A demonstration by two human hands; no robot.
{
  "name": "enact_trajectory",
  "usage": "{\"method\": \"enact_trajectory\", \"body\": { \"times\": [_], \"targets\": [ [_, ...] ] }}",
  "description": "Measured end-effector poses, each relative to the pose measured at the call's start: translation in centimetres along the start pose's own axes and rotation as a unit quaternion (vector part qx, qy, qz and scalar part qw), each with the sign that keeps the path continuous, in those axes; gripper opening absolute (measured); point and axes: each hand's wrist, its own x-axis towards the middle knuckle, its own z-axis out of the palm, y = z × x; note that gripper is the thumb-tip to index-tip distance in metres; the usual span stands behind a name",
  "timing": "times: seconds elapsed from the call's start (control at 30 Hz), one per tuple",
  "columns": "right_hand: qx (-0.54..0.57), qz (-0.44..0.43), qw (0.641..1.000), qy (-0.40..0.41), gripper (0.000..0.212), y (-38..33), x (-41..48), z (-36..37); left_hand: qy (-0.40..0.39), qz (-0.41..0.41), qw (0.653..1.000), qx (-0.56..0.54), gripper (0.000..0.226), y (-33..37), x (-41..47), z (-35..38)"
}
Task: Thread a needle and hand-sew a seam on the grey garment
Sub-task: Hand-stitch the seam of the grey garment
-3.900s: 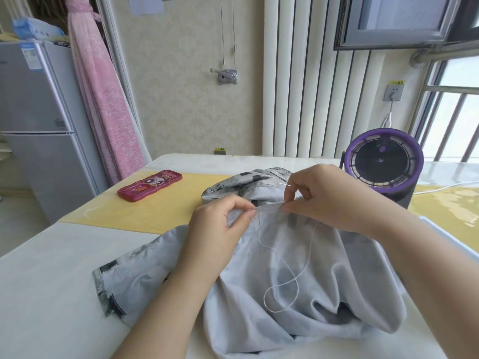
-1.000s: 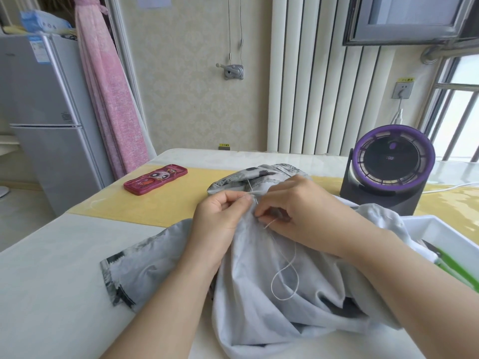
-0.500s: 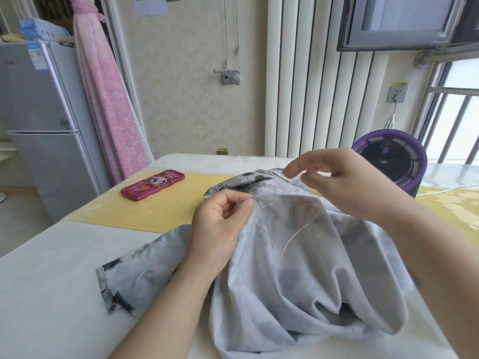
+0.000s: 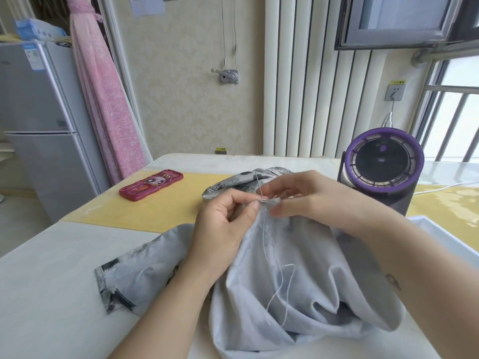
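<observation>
1. Garment (image 4: 311,294) lies heaped on the table (image 4: 46,294) under both hands, with its printed edge just beyond the fingertips.
2. Left hand (image 4: 223,229) pinches a fold of the cloth between thumb and forefinger, and its other fingers curl toward the palm.
3. Needle (image 4: 259,186) stands nearly upright out of that fold, just past the left thumb tip and close to the right forefinger.
4. Right hand (image 4: 316,200) meets the left at the fold with its fingers bent toward the needle. They are blurred, so I cannot tell whether they pinch needle or cloth.
5. Thread (image 4: 289,288) hangs from the fold and loops loosely over the cloth below the hands.
6. Case (image 4: 151,186), pink, lies well left of the left hand on a yellow mat (image 4: 168,211).
7. Fan (image 4: 383,161) stands just beyond the right hand, and a white tray (image 4: 440,237) shows right of the right forearm.
</observation>
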Motion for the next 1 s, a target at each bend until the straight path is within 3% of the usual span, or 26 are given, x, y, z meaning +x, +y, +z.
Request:
{"method": "enact_trajectory", "body": {
  "times": [0.13, 0.23, 0.37, 0.43, 0.53, 0.63, 0.7, 0.73, 0.77, 0.8, 0.87, 1.0],
  "targets": [
    [0.093, 0.003, 0.996, 0.005, 0.019, -0.1, -0.1, -0.4, -0.002, 0.002, 1.0, -0.003, 0.012, -0.1, 0.1, -0.2],
    [0.077, -0.009, 0.997, 0.025, 0.022, 0.5, 0.3, 0.3, -0.033, 0.003, 0.999, 0.005, 0.013, -0.2, -0.1, 0.0],
    [0.14, -0.041, 0.985, 0.094, 0.014, 0.4, 0.7, 0.8, -0.046, -0.003, 0.999, 0.005, 0.005, -0.3, -0.1, 0.2],
    [0.223, -0.046, 0.964, 0.134, 0.019, 0.1, 0.8, 0.1, -0.038, -0.014, 0.999, -0.006, 0.005, -0.4, 0.0, 0.0],
    [0.422, -0.025, 0.899, 0.115, 0.017, -0.5, 0.3, -0.8, -0.035, -0.029, 0.999, -0.025, 0.008, -0.4, 0.1, 0.0],
    [0.473, -0.055, 0.874, 0.095, 0.015, -0.7, 0.2, -1.2, -0.034, -0.045, 0.997, -0.045, 0.007, -0.4, 0.1, 0.0],
    [0.342, -0.094, 0.926, 0.129, 0.016, -0.6, 0.1, -1.1, -0.031, -0.053, 0.997, -0.052, 0.009, -0.4, 0.1, -0.1],
    [0.194, -0.118, 0.961, 0.159, 0.016, -0.3, 0.1, -1.1, -0.028, -0.054, 0.997, -0.054, 0.009, -0.4, 0.1, -0.1],
    [0.043, -0.131, 0.974, 0.18, 0.017, 0.1, 0.1, -1.1, -0.025, -0.053, 0.997, -0.053, 0.011, -0.4, 0.1, -0.1],
    [-0.072, -0.13, 0.972, 0.185, 0.02, 0.6, 0.3, -1.1, -0.021, -0.052, 0.997, -0.05, 0.014, -0.4, 0.1, -0.1],
    [-0.2, -0.089, 0.963, 0.158, 0.025, 1.4, 0.7, -1.0, -0.016, -0.049, 0.998, -0.041, 0.017, -0.3, 0.1, -0.1],
    [-0.289, -0.025, 0.946, 0.145, 0.031, 1.9, 1.1, -0.8, -0.009, -0.047, 0.998, -0.039, 0.017, -0.2, 0.2, -0.2]
  ]
}}
